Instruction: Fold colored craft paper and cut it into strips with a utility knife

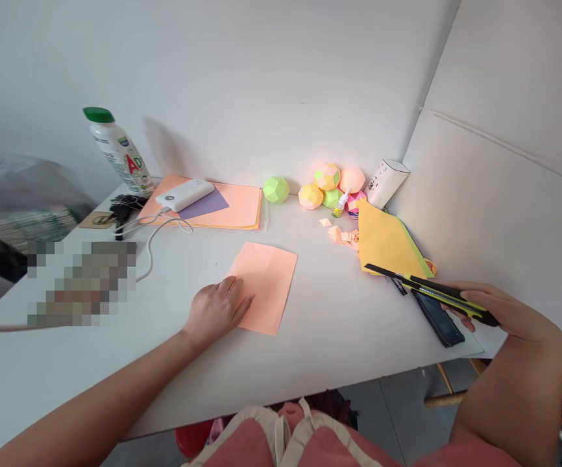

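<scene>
My left hand point(217, 308) lies flat with fingers spread on the near left corner of a peach paper sheet point(268, 285) on the white table point(329, 324). My right hand point(500, 308) is closed round the handle of a yellow and black utility knife point(427, 288), held above the table's right edge with its blade end pointing left. Under the knife lies a dark phone point(439, 321). A stack of yellow and green paper point(388, 243) sits just beyond the knife tip.
Several folded paper balls point(327, 185), a glue bottle point(340, 203), paper scraps point(343, 235) and a white box point(387, 181) stand at the back right. A peach paper stack point(237, 204), white power bank point(184, 194) with cable, keys point(122, 207) and green-capped bottle point(118, 152) stand back left.
</scene>
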{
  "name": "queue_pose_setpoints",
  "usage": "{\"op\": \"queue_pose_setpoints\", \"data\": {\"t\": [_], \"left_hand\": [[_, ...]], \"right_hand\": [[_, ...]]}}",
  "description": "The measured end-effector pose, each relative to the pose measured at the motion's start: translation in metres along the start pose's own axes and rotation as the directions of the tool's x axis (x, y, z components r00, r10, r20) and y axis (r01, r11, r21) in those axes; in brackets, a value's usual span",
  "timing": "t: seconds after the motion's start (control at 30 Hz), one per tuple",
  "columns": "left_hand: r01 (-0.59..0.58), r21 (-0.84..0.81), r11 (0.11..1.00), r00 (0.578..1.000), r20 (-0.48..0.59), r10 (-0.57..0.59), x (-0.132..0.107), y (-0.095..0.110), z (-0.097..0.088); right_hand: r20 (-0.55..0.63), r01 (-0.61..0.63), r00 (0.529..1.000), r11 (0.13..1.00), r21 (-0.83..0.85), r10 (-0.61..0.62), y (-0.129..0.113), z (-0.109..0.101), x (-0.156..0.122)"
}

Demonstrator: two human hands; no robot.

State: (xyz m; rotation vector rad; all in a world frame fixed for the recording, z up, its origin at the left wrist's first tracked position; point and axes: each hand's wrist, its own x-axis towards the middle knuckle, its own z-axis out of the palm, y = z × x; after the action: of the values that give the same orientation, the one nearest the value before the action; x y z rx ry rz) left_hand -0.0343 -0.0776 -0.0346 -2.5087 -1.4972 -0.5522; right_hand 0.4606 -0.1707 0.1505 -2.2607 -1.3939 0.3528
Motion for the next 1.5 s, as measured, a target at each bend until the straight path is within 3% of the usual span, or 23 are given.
{"op": "queue_pose_setpoints", "data": {"t": [0.03, 0.07, 0.13, 0.2, 0.27, 0.37, 0.43, 0.5, 0.6, 0.77, 0.87, 0.93, 1.03, 1.1, 1.23, 1.4, 1.5], "left_hand": [[0.009, 0.004, 1.000, 1.000, 0.005, -0.009, 0.000, 0.000, -0.001], [0.017, 0.008, 1.000, 1.000, 0.015, -0.018, 0.001, 0.001, -0.001], [0.032, 0.021, 0.999, 0.999, 0.037, -0.033, 0.001, 0.001, -0.003], [0.045, 0.025, 0.999, 0.998, 0.047, -0.046, 0.002, 0.000, -0.004], [0.057, 0.018, 0.998, 0.998, 0.036, -0.058, 0.002, -0.002, -0.005], [0.059, 0.001, 0.998, 0.998, 0.006, -0.059, 0.003, -0.009, -0.006], [0.040, -0.013, 0.999, 0.999, -0.024, -0.040, 0.004, -0.013, -0.006], [0.003, -0.014, 1.000, 0.998, -0.067, -0.004, 0.005, -0.017, -0.005], [-0.052, 0.010, 0.999, 0.990, -0.130, 0.053, 0.005, -0.020, -0.003], [-0.067, -0.063, 0.996, 0.992, -0.110, 0.060, 0.003, -0.021, -0.002], [-0.077, -0.091, 0.993, 0.989, -0.131, 0.065, 0.003, -0.023, -0.001], [-0.093, -0.117, 0.989, 0.980, -0.185, 0.070, 0.005, -0.024, 0.002], [-0.089, -0.185, 0.979, 0.966, -0.254, 0.039, 0.006, -0.027, 0.007], [-0.049, -0.238, 0.970, 0.968, -0.249, -0.012, 0.006, -0.030, 0.011], [0.064, -0.317, 0.946, 0.983, -0.145, -0.115, 0.005, -0.037, 0.017], [0.095, -0.306, 0.947, 0.995, -0.003, -0.101, 0.004, -0.042, 0.024], [0.115, -0.268, 0.957, 0.992, 0.085, -0.095, 0.005, -0.039, 0.026]], "right_hand": [[0.235, -0.068, 0.972, 0.982, 0.174, 0.025, -0.005, 0.006, -0.008], [0.352, -0.134, 0.936, 0.938, 0.321, 0.013, -0.011, 0.016, -0.012], [0.383, -0.110, 0.910, 0.798, 0.592, -0.159, -0.029, 0.050, -0.015], [0.419, -0.068, 0.794, 0.620, 0.782, -0.441, -0.055, 0.098, -0.012], [0.379, -0.090, 0.684, 0.443, 0.892, -0.623, -0.085, 0.147, -0.010], [0.395, -0.193, 0.602, 0.353, 0.915, -0.694, -0.120, 0.202, -0.015], [0.437, -0.253, 0.577, 0.358, 0.899, -0.689, -0.129, 0.223, -0.022], [0.463, -0.278, 0.605, 0.373, 0.885, -0.648, -0.128, 0.232, -0.027], [0.473, -0.256, 0.694, 0.428, 0.867, -0.543, -0.119, 0.236, -0.031], [0.494, -0.210, 0.778, 0.581, 0.787, -0.388, -0.110, 0.232, -0.025], [0.352, 0.072, 0.884, 0.833, 0.548, -0.308, -0.102, 0.224, -0.015], [0.184, 0.254, 0.942, 0.953, 0.163, -0.282, -0.095, 0.219, -0.006], [0.115, 0.249, 0.968, 0.899, -0.360, -0.223, -0.087, 0.217, 0.005], [0.145, 0.242, 0.970, 0.821, -0.517, -0.194, -0.084, 0.220, 0.010], [0.147, 0.266, 0.964, 0.752, -0.603, -0.222, -0.083, 0.225, 0.013], [0.113, 0.289, 0.954, 0.746, -0.600, -0.278, -0.077, 0.227, 0.014], [0.051, 0.344, 0.923, 0.759, -0.553, -0.381, -0.074, 0.232, 0.013]]}}
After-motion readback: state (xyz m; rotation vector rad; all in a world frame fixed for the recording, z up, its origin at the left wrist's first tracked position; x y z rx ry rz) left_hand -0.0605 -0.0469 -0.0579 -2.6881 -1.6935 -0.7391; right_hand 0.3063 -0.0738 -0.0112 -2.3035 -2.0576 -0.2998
